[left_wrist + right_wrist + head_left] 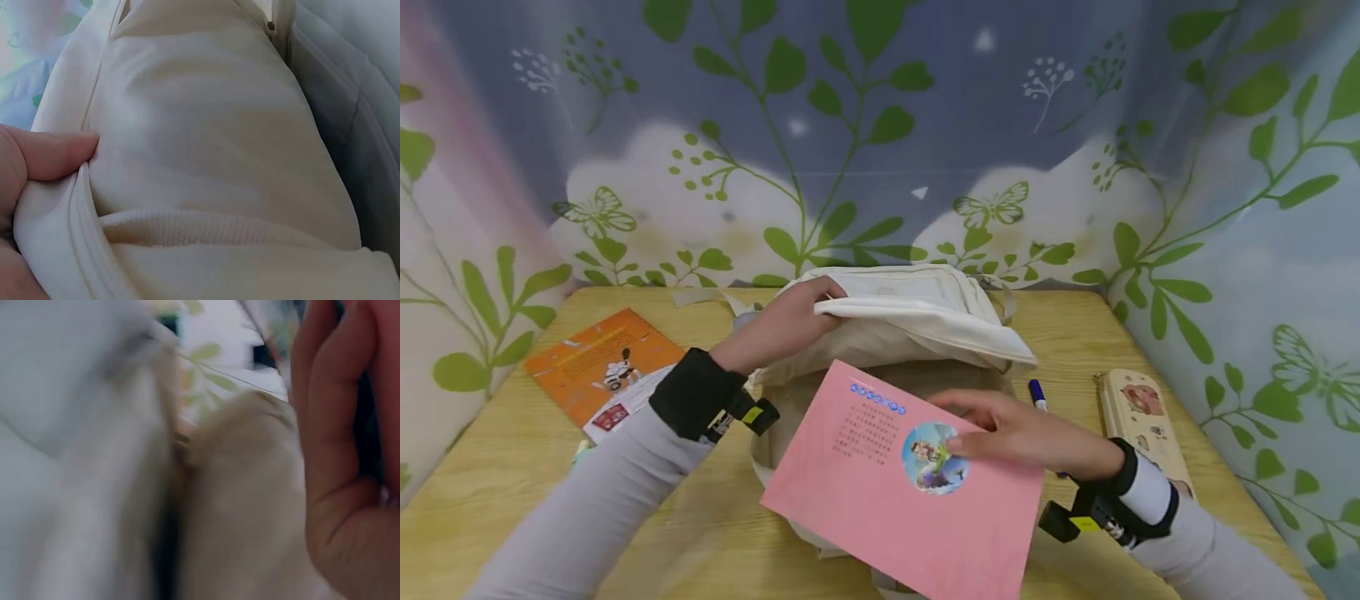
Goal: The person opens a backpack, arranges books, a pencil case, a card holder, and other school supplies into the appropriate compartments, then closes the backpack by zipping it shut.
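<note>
Gripping noted: bag flap (919, 323) is pinched by left hand (784, 327), book (865, 479) by right hand (1022, 433); book's corner best angled clear of flap.

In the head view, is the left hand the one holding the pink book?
No, the left hand grips the white bag, while the right hand holds the pink book.

Head: farther, facing forward and down
Left wrist: close, left hand (44, 159) at left
Right wrist: close, right hand (340, 462) at right
Shared: backpack (917, 325), all views
</note>
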`<state>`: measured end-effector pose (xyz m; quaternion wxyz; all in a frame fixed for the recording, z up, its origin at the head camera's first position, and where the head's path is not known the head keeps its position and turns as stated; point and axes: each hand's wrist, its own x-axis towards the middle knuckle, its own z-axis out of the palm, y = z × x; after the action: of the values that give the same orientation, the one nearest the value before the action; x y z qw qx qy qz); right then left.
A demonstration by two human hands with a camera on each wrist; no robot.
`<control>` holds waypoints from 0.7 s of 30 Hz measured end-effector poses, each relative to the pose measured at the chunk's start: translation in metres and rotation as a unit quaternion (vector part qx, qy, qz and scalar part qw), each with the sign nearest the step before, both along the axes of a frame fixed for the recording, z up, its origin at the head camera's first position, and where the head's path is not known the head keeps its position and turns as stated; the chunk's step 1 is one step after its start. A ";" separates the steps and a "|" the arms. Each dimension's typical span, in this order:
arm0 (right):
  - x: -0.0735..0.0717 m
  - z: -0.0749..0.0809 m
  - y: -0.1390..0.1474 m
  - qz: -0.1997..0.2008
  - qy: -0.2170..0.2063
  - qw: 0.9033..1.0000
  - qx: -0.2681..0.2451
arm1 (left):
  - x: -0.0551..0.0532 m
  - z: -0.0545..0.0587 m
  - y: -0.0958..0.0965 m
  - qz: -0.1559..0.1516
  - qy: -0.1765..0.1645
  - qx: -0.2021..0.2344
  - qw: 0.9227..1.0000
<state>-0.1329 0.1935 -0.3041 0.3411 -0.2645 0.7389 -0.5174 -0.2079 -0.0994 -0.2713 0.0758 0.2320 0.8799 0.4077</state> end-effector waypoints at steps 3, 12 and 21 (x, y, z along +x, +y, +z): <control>-0.004 -0.021 -0.008 -0.036 -0.028 0.999 0.000 | 0.004 0.006 0.001 -0.002 0.013 0.015 1.000; -0.037 -0.059 -0.032 -0.199 -0.199 0.957 -0.076 | 0.023 0.003 0.009 0.013 0.119 0.031 0.992; -0.065 -0.070 -0.081 -0.203 -0.190 0.933 -0.228 | 0.043 -0.002 0.024 -0.008 0.133 0.049 0.990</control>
<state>-0.1983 0.1125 -0.3743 0.2936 -0.0762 0.5607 -0.7705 -0.1645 -0.0750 -0.2731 -0.0501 0.2944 0.8591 0.4156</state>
